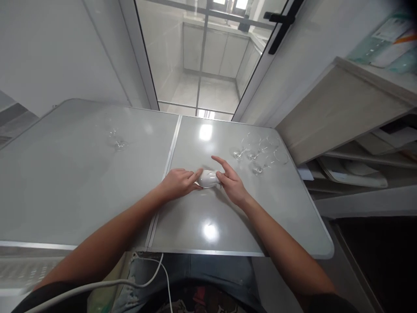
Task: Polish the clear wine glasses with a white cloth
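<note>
A small white rounded object [208,178] lies on the grey table [97,191] near its middle seam. My left hand [178,183] pinches its left end with curled fingers. My right hand [230,180] grips its right end, with the index finger stretched out above it. I cannot make out what the white object is; it may be a glass wrapped in white cloth or paper.
Several clear stemmed glasses [260,154] lie on their sides at the table's right back. One more clear glass [117,142] rests at the left back. A wooden shelf unit [352,126] stands right of the table. A glass door [208,56] is behind it. A white cable [153,274] crosses my lap.
</note>
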The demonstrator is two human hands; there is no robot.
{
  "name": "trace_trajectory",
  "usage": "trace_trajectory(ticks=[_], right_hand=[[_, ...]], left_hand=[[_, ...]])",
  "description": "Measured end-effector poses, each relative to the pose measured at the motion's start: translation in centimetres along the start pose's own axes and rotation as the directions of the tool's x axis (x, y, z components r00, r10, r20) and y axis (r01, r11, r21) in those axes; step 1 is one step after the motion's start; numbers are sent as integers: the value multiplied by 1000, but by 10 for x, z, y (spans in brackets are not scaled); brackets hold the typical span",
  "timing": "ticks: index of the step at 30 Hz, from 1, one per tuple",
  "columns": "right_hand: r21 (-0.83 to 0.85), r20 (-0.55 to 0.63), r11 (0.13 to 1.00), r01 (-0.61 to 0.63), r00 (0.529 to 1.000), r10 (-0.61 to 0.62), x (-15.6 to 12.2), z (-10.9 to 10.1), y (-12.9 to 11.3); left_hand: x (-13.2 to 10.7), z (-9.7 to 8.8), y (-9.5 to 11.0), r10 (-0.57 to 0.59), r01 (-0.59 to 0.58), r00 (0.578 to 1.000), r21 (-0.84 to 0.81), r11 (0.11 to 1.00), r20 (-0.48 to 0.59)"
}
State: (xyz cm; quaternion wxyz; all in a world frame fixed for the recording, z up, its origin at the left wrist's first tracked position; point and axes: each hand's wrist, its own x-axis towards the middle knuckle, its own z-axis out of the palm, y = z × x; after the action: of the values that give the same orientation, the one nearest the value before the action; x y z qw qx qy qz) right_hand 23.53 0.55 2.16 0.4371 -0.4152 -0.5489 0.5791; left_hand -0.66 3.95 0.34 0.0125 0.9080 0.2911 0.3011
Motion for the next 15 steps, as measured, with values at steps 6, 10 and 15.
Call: trace_trajectory(ticks=[6,10,15], right_hand=[[-12,58,996,85,995,-84,0,0,-1],[-127,227,948,293,939,-259,-6,-7,0],[-142,76,935,325,945,-317,-3,-8,2]], left_hand=[[5,-3,6,-146,158,987,-222,962,72],[9,-10,4,-135,512,843,-699,499,520],[15,-15,3,-124,644,764,-736,208,633]])
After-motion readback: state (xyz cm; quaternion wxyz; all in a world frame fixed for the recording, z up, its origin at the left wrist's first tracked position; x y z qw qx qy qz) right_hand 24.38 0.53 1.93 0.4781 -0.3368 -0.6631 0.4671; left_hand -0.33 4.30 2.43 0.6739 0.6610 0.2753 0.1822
